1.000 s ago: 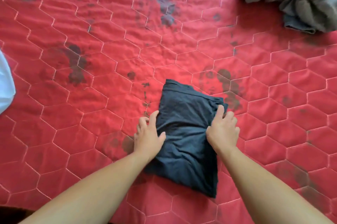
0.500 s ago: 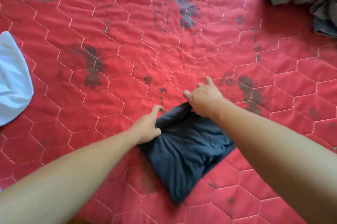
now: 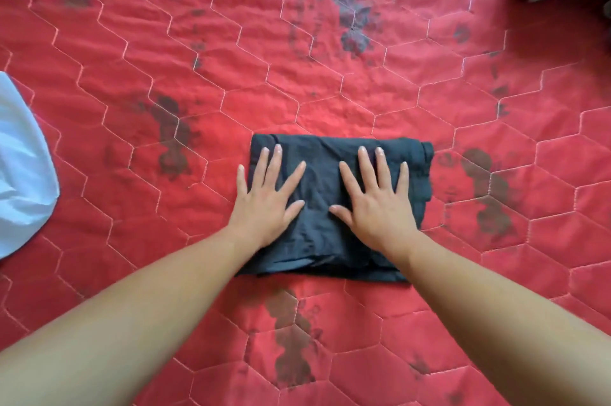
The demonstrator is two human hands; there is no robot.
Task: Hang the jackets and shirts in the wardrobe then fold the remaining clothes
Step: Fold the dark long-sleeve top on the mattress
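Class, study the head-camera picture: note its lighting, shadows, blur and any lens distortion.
Head view: soft, even light, faint shadows beside the left hand and right hand pressing the folded dark garment, all sharp; hexagons on the red quilt stretch toward the edges, a wide-angle effect; the white cloth at the left edge looks nearly washed out.

You have bright, even light across the red quilt (image 3: 330, 91), with only faint soft shadows beside the dark cloth (image 3: 317, 174). Stitch lines bow toward the frame edges; your forearms (image 3: 132, 323) at the bottom look soft.
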